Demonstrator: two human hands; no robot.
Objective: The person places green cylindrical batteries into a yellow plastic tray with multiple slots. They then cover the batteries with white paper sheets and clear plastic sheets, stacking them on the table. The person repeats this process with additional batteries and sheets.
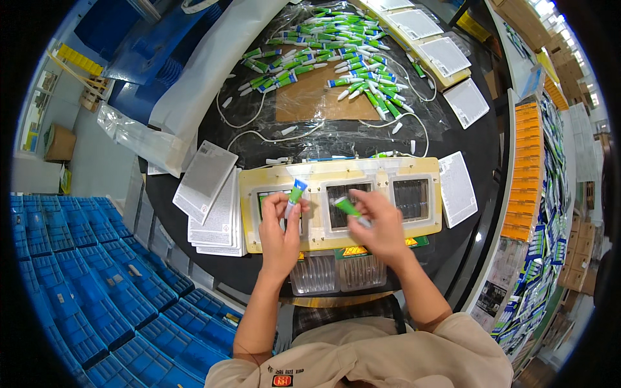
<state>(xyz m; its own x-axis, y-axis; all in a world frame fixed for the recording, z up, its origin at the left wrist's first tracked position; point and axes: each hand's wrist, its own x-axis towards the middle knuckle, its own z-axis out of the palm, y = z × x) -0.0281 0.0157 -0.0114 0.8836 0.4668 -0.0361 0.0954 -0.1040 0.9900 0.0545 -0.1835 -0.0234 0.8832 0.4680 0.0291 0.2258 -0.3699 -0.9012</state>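
My left hand pinches a small tube, white, green and blue with a white nozzle end, over the left part of a cream frame. My right hand holds a second small tube in its fingers, above the frame's middle window. That tube is slightly blurred. The frame has three windows, and ridged clear plastic trays show in the middle and right ones. My left hand partly hides the left window. Below the frame's near edge, more clear ridged trays stick out.
A heap of similar tubes lies beyond the frame, partly on brown cardboard. White printed cards are stacked at left; another card lies right. A thin white cable crosses the black table. Blue crates stand lower left.
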